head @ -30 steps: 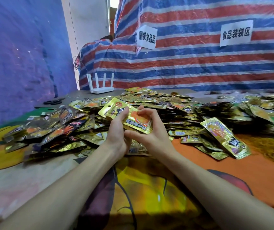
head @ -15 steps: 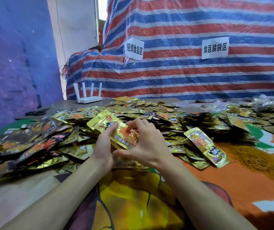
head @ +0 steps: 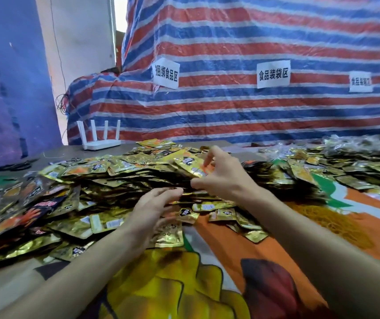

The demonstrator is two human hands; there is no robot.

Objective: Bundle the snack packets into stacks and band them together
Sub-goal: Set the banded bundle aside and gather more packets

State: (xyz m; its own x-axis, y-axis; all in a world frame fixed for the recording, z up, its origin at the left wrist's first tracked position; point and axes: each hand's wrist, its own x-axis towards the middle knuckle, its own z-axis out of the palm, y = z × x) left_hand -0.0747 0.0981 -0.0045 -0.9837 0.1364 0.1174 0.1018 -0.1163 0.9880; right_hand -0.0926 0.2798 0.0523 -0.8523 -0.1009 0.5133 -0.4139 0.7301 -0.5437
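Half a second earlier I had both hands pressed together around a gold packet just in front of the heap; by this frame they had come apart. My left hand (head: 152, 210) lay open, fingers nearly straight and pointing right, holding nothing, low over the loose packets at the near edge of the pile of snack packets (head: 115, 180). My right hand (head: 224, 176) had gone further back onto the pile, fingers spread and bent, forefinger lifted, the fingertips at a gold packet (head: 189, 163) lying on top. I could not tell whether it had actually closed on that packet or was only touching it. The view had also tipped upward, so more of the striped tarp (head: 253, 116) showed than before, and a third paper sign had come in at the right.

The left sign (head: 166, 73) read 捆绑食品区, its first character partly lost in a fold. The middle sign (head: 273, 74) read 食品装袋区. The right sign (head: 360, 81) began 食品, the rest too blurred to read. The printing on the packets was too small to make out.

A mound of yellow-orange rubber bands (head: 327, 219) lay on the printed tablecloth (head: 218, 249), to the right of my right forearm.
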